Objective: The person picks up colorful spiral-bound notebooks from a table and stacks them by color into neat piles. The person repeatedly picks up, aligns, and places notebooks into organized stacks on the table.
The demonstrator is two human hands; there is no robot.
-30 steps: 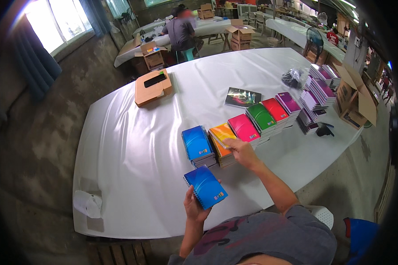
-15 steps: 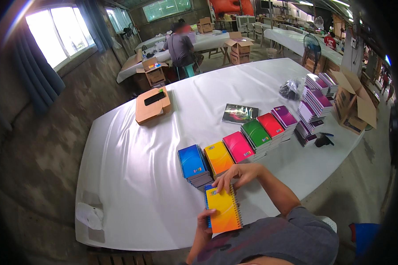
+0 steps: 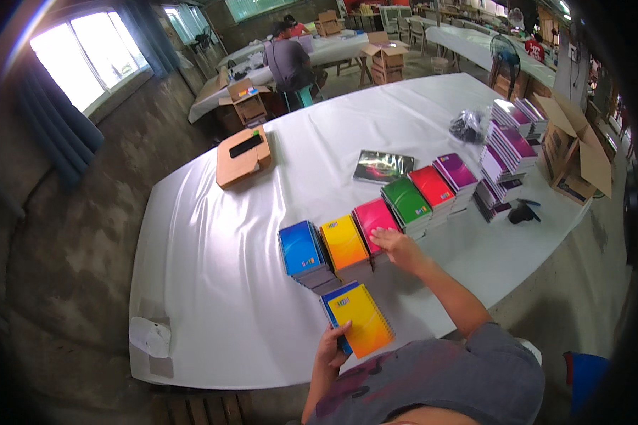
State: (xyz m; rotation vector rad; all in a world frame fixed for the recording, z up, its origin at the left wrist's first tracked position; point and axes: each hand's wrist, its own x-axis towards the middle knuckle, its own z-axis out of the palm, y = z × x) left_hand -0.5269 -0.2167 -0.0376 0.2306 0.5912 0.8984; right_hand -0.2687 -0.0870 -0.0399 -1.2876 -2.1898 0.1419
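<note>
My left hand (image 3: 331, 344) grips two spiral notebooks in front of my body. On top is a yellow notebook (image 3: 365, 322), with the edge of a blue notebook (image 3: 328, 300) showing beneath it. My right hand (image 3: 397, 248) reaches forward, its fingertips resting on the top pink notebook (image 3: 373, 212) of a stack; the thumb is hidden. A row of stacks runs from left to right: blue notebooks (image 3: 301, 246), yellow notebooks (image 3: 342, 237), the pink ones, green notebooks (image 3: 406, 198), red notebooks (image 3: 431, 185) and purple notebooks (image 3: 455, 172).
Behind the row lies a dark wrapped pack (image 3: 383, 166). Taller notebook piles (image 3: 507, 152) stand at right, near a black object (image 3: 522, 212) and an open carton (image 3: 574, 152). A phone (image 3: 246, 146) lies on a flat cardboard box (image 3: 235, 168). A person (image 3: 289, 60) sits farther back.
My right hand has left the yellow notebook in my left hand and moved forward to the pink stack. The held notebooks are now slightly fanned, showing more of the blue one.
</note>
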